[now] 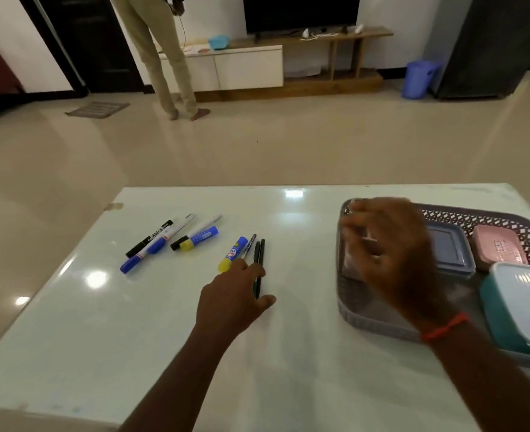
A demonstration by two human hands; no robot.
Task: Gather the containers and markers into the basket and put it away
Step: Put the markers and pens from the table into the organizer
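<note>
**Basket [366,319] has the containers, markers yet to come**

It sits at the tabletop's [132,338] right edge, and three containers are in: grey-blue [453,251], pink [497,247] and teal [519,304]. The markers [164,241] lie loose toward the left edge, uncollected. Your left hand [235,294] lays its fingers across two dark pens [259,254], thumb apart; I can't tell if it's a pinch. Your right hand [391,247] hovers over the basket, too blurred to read the fingers. Putting it away comes last.

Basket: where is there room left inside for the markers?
Bare floor shows at the basket's near-left, between its front wall, the grey-blue container and the teal container. The right side is crowded, pink container included.
</note>
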